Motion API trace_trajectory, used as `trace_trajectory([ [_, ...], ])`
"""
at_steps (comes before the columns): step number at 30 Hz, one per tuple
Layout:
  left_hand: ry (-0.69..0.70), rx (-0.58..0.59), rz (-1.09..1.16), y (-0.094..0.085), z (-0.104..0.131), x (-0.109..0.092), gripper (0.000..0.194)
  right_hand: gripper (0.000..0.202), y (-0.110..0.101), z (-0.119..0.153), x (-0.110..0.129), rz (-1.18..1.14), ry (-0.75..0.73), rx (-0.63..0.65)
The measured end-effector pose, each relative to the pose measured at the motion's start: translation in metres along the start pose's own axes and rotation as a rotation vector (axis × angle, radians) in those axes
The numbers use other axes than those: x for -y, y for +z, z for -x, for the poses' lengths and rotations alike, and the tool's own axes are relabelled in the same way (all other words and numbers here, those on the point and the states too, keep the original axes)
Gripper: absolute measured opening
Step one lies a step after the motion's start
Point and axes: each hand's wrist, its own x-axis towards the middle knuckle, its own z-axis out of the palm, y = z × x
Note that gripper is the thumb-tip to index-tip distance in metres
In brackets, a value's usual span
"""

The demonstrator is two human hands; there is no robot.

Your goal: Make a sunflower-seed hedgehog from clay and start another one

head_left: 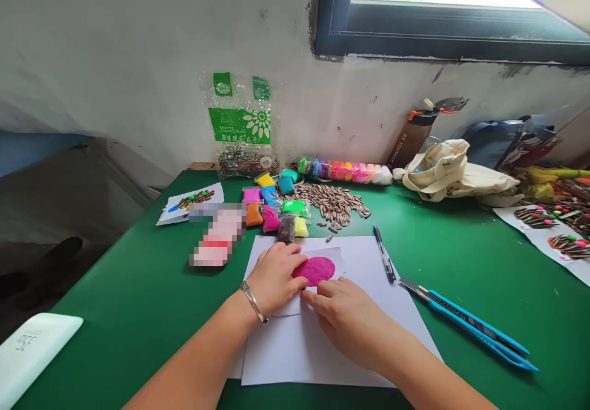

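Observation:
A flattened oval of magenta modelling clay (318, 270) lies on a small piece of white paper (291, 307), on top of larger white sheets (369, 361). My left hand (279, 275), with a silver bracelet at the wrist, rests over the clay's left side. Its fingers reach the upper left edge and its thumb the lower left. My right hand (345, 315) touches near the lower edge of the clay, fingers bent and thumb pointing left. Neither hand visibly grips anything. Beyond the left fingertips lies a bag of dark brown clay (286, 228).
Several coloured clay packets (263, 216) and a pile of striped sunflower seeds (341, 204) lie behind the paper. To the right are a pen (383, 253) and a blue utility knife (479, 324), blade exposed. A white device (37, 354) sits front left; decorated cards (566, 244) lie far right.

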Motion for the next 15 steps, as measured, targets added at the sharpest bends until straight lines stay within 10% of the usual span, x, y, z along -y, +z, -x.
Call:
trace_trajectory([
  [15,0.011,0.007,0.041,-0.0013,-0.0018,0.0061,0.027,0.034,0.0042,-0.0046,-0.0055,-0.020,0.036,-0.021],
])
